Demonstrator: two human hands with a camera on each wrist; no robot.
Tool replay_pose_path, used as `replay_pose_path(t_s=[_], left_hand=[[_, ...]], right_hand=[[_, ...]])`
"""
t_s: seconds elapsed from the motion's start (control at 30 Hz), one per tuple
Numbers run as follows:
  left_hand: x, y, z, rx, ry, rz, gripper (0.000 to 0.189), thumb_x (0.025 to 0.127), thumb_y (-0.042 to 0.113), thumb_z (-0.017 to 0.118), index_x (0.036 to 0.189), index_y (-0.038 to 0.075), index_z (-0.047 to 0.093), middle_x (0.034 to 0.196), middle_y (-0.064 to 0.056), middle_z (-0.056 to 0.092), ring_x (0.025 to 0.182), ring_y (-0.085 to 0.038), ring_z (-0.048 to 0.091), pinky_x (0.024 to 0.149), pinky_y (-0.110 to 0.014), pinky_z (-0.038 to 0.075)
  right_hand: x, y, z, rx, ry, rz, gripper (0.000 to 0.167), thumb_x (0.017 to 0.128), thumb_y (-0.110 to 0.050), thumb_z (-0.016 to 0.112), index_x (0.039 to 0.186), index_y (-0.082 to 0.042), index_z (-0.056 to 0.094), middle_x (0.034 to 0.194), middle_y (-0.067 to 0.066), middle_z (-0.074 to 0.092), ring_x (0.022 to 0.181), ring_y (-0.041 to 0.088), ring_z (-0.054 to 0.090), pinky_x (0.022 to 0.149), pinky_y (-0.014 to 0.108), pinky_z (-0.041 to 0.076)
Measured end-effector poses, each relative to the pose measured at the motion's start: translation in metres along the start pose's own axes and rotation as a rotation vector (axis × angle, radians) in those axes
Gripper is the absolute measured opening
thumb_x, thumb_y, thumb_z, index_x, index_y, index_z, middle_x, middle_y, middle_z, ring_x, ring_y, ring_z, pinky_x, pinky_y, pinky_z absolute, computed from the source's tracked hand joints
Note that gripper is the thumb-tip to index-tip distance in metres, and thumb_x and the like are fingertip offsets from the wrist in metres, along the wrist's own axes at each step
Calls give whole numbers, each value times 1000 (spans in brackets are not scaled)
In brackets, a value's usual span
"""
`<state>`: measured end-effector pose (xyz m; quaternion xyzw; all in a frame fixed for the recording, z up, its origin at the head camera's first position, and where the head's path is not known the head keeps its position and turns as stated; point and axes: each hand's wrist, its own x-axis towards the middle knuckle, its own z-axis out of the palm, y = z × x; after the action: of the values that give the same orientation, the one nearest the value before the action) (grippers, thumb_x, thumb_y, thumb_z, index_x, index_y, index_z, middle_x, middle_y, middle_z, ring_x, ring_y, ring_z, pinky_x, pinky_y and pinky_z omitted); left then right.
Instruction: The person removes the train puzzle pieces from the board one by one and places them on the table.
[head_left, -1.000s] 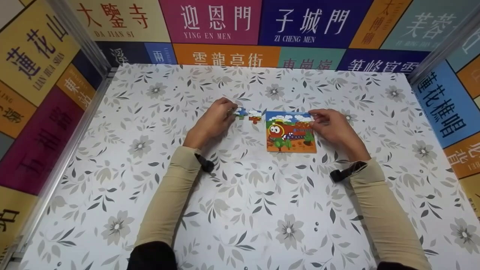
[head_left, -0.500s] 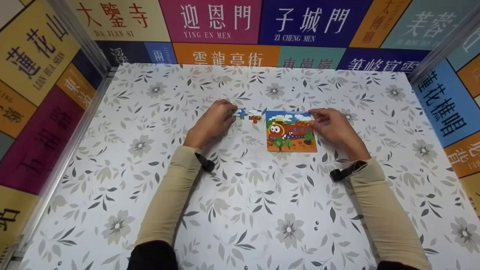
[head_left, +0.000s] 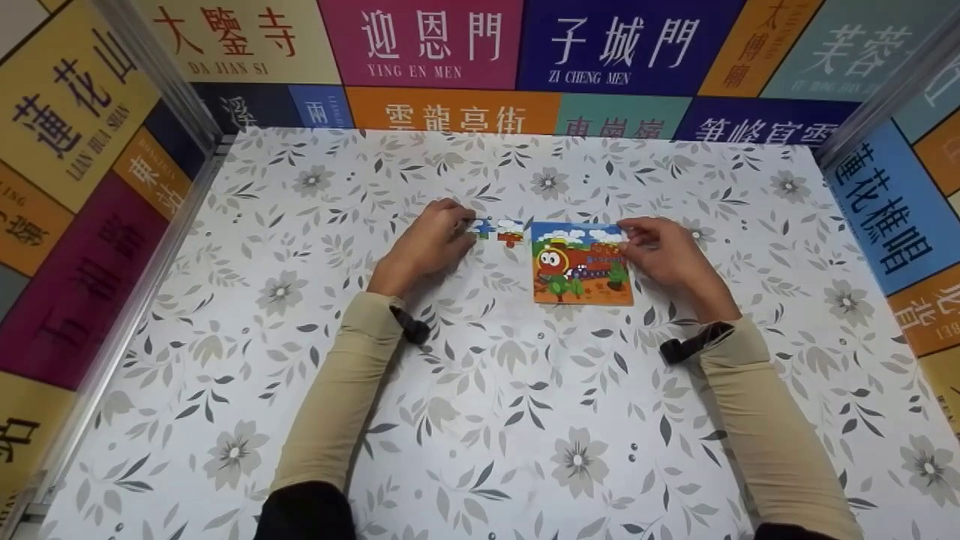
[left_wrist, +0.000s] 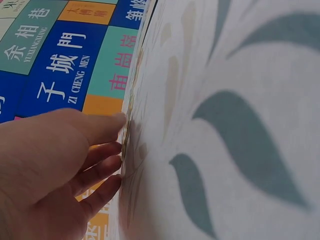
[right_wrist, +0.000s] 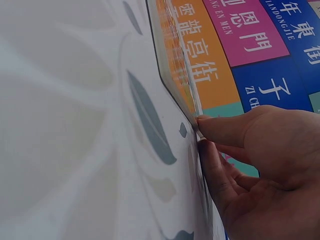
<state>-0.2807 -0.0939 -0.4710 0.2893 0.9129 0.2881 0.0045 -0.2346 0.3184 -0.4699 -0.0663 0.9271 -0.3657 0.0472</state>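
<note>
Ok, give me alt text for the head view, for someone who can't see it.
A person's left hand is at small puzzle pieces, while the right hand touches the right edge of a square cartoon train picture. The white table has a grey floral print; colourful lettered walls stand around it.

- Your white, leaf-and-flower-patterned tabletop point(head_left: 480, 390) spans the frame's centre and bottom, multicoloured lettered panels point(head_left: 431, 79) behind and at both sides.
- Right of upper centre, the square multicoloured train-picture board point(head_left: 582, 264) lies on it, your right hand point(head_left: 671, 255) at its right edge.
- Left of the board lie two small multicoloured jigsaw pieces point(head_left: 510, 231), your left hand point(head_left: 429, 238) at their left.
</note>
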Motion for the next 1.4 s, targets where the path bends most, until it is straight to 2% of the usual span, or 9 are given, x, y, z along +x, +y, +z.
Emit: replay_pose_path(t_s=[0.1, 0.17, 0.3, 0.4, 0.53, 0.67, 0.93, 1.07, 1.4], left_hand=[[0, 1, 1, 19, 32, 5, 41, 103, 17, 69, 140, -2, 69, 136, -20, 68, 131, -38, 58, 116, -49, 46], [1, 3, 3, 35, 45, 1, 43, 103, 19, 70, 141, -1, 68, 137, -20, 68, 130, -38, 58, 115, -50, 46], [5, 10, 6, 42, 42, 3, 45, 104, 20, 69, 144, 0, 66, 143, -19, 66, 134, -38, 57, 116, -52, 45], [9, 19, 10, 37, 29, 17, 46, 105, 19, 68, 146, 0, 64, 147, -19, 66, 139, -38, 56, 120, -50, 44], [16, 31, 18, 30, 20, 36, 45, 105, 19, 67, 146, -1, 65, 147, -18, 68, 142, -36, 57, 123, -48, 43], [24, 44, 28, 18, 9, 51, 44, 105, 20, 68, 144, 0, 66, 142, -17, 70, 138, -35, 59, 121, -46, 44], [40, 70, 46, 21, -77, 26, 48, 106, 27, 68, 149, 5, 64, 143, -11, 69, 135, -27, 59, 119, -42, 46], [44, 79, 49, 68, -111, -2, 51, 106, 29, 69, 150, 6, 63, 143, -11, 68, 134, -28, 59, 118, -44, 46], [44, 90, 50, 125, -89, -11, 47, 104, 28, 74, 145, 6, 68, 140, -13, 71, 130, -31, 62, 114, -46, 49]], right_hand=[[0, 0, 0, -9, 5, -7, 45, 107, -16, 69, 151, -7, 64, 131, 24, 67, 121, 39, 68, 98, 40, 52], [0, 0, 0, -13, 4, -7, 45, 107, -16, 69, 151, -7, 64, 131, 24, 67, 122, 39, 69, 101, 44, 53], [0, 0, 0, -9, -5, -8, 46, 107, -15, 68, 152, -6, 62, 132, 25, 66, 124, 42, 68, 108, 55, 52], [0, 0, 0, -6, -7, -10, 46, 107, -14, 68, 152, -5, 62, 132, 26, 67, 124, 43, 68, 110, 57, 52], [0, 1, 0, 0, -6, 4, 46, 107, -16, 68, 152, -7, 62, 132, 25, 67, 124, 41, 68, 111, 56, 52], [1, 1, 0, 12, -15, 24, 47, 107, -17, 68, 153, -10, 62, 133, 23, 66, 125, 39, 67, 112, 55, 52], [-2, 0, -1, 15, -15, -28, 46, 107, -17, 69, 151, -5, 63, 130, 26, 67, 124, 43, 67, 110, 57, 52], [-3, -1, -1, 24, -13, -34, 46, 107, -17, 68, 151, -4, 63, 131, 26, 66, 123, 43, 67, 108, 56, 51], [-3, -1, -2, 42, -28, 35, 47, 107, -17, 69, 153, -10, 62, 134, 23, 65, 128, 39, 64, 115, 57, 49]])
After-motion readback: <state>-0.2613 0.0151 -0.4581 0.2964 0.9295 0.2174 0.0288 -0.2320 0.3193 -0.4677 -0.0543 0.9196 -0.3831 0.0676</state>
